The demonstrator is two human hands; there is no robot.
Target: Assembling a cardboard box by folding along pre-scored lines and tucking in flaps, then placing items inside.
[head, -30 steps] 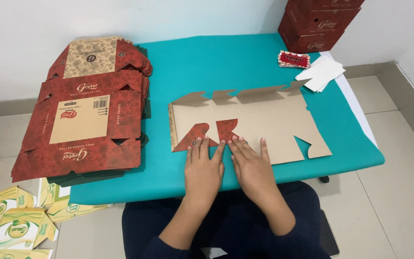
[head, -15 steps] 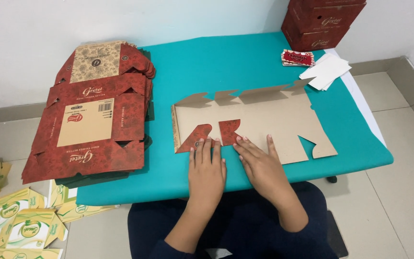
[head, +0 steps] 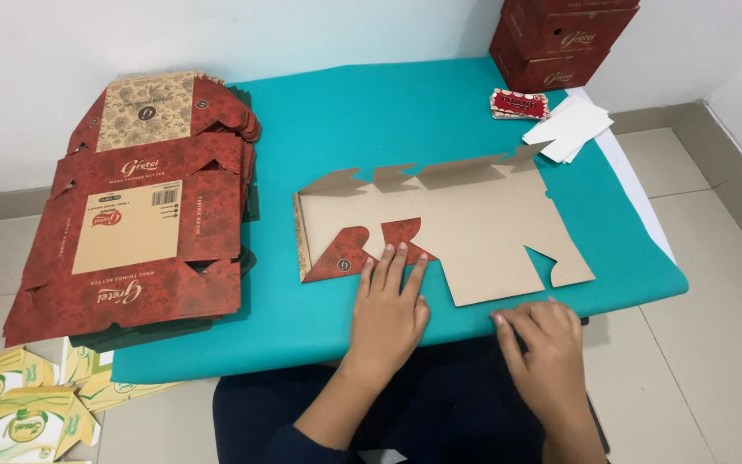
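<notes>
Your left hand (head: pixel 388 309) presses flat, grip open, on the box blank (head: pixel 457 232); your right hand (head: pixel 543 344) rests open on the surface (head: pixel 371 120), holding nothing.

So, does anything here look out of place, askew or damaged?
Mostly tidy. The oddity: yellow-green flat cartons lie scattered on the floor. The brown box blank under the left hand looks undamaged.
</notes>
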